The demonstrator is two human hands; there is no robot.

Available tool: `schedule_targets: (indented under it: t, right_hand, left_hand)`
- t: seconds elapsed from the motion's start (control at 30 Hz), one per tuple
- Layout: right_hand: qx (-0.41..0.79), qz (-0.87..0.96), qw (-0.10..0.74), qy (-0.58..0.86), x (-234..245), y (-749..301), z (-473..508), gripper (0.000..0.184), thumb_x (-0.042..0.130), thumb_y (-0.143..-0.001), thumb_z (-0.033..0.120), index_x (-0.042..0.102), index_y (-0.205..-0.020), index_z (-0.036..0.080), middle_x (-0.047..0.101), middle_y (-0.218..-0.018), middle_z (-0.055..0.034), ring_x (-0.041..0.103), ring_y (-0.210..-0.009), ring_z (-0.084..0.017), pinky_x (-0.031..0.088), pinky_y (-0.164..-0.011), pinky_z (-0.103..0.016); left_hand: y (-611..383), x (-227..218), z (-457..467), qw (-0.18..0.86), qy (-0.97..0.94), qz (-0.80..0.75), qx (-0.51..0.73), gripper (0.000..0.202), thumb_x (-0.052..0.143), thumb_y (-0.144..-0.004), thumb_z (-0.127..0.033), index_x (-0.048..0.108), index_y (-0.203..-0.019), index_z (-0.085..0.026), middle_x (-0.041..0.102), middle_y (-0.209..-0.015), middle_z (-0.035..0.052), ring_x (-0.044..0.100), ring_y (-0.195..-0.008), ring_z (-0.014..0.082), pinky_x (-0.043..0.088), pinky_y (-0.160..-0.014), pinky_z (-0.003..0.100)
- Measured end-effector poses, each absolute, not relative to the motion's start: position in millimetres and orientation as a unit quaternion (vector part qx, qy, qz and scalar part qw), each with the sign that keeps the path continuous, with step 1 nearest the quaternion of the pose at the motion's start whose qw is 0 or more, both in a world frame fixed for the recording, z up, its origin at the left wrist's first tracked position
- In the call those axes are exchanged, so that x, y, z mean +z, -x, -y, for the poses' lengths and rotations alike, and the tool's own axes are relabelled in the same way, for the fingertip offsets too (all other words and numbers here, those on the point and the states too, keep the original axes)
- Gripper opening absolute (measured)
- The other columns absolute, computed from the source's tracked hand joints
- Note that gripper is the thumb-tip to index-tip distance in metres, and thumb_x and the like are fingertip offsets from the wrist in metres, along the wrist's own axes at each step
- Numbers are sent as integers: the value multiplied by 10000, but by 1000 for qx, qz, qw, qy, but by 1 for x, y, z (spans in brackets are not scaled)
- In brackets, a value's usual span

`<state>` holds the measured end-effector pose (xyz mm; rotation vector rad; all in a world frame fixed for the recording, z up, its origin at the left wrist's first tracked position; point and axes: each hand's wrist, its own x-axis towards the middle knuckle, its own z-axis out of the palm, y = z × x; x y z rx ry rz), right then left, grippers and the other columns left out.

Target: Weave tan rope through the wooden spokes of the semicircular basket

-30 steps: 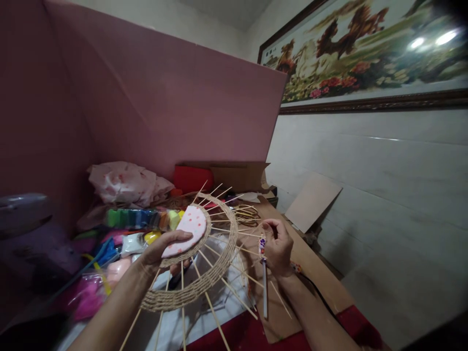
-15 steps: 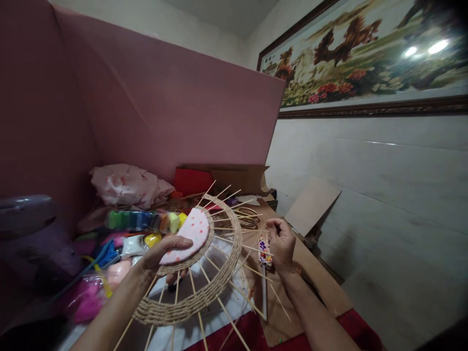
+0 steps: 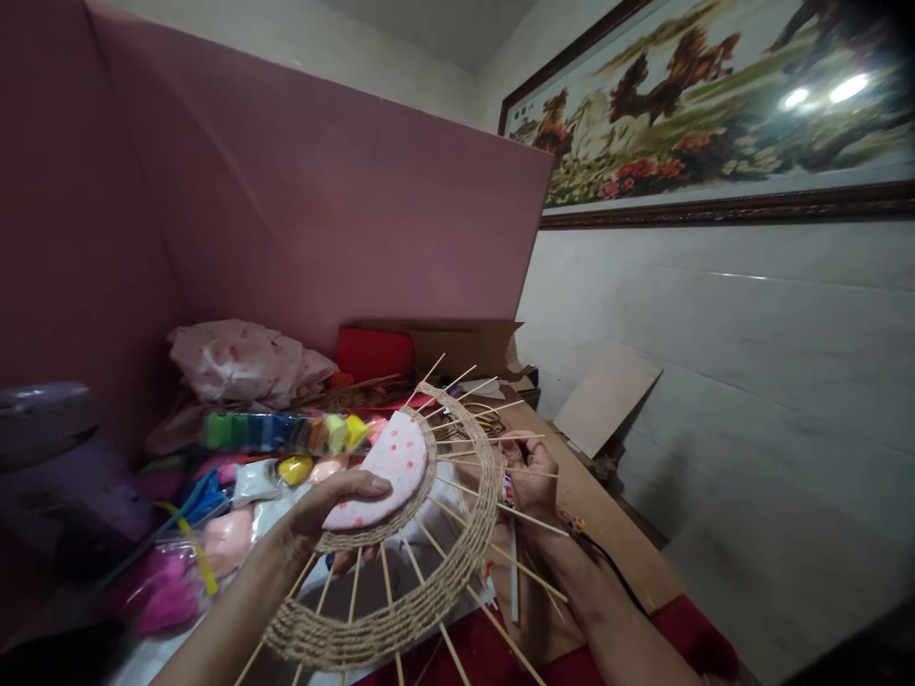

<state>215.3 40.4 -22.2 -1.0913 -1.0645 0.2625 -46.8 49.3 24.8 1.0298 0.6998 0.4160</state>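
Note:
My left hand [image 3: 335,500] grips a half-round woven piece, thumb on top and fingers underneath. The piece has a twine band [image 3: 390,624] woven over thin sticks that fan outward past its rim. At its centre is a pale pink half-disc of fabric [image 3: 392,467] with red spots. My right hand [image 3: 533,476] is at the right rim, fingers pinched together, partly behind the stick ends. What the pinch holds, if anything, is too fine to make out. Beneath that hand lies a flower-patterned thing [image 3: 508,488], mostly hidden, near a pale rod [image 3: 514,581].
Bags of coloured soft material [image 3: 257,432] lie to the left, with a crumpled pink cloth [image 3: 247,362] behind. Cardboard [image 3: 464,348] leans at the back. A black cord [image 3: 615,569] runs beside my right forearm. A pale board [image 3: 607,395] leans at the wall.
The woven piece and my left hand have shifted right and slightly down. My right hand has moved a little left and down, to the stick ends, covering most of the flower-patterned thing.

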Motion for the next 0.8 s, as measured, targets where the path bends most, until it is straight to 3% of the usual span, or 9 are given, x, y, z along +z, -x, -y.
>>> schedule_targets:
  t: [0.47,0.63,0.8]
  right_hand:
    - [186,469,719,478,-22,-212,-39,244,566,-744,421,540,-751,178,522,-622,10,485,-557,-130,405,-522,-248]
    - [148,463,717,499,-21,-214,-38,256,547,-758,429,536,-726,175,525,-607,12,488,-555,-126,401,-519,-241]
    - [123,446,720,517,-20,-220,-40,298,560,-735,465,509,-695,174,473,-546,35,443,-494,-113,370,-482,-230]
  left_hand:
    - [50,23,-50,805,-471,-315,175,374,484,-691,-303,665,-560,-3,613,-450,177,512,-260,176,342,-215,186]
    - [55,24,-53,774,-484,-348,214,376,485,-682,-307,662,-567,4,604,-446,202,498,-247,190,325,-204,209]
    - [56,26,-48,758,-482,-360,252,372,471,-691,-296,656,-535,-12,579,-392,173,461,-218,166,303,-196,200]
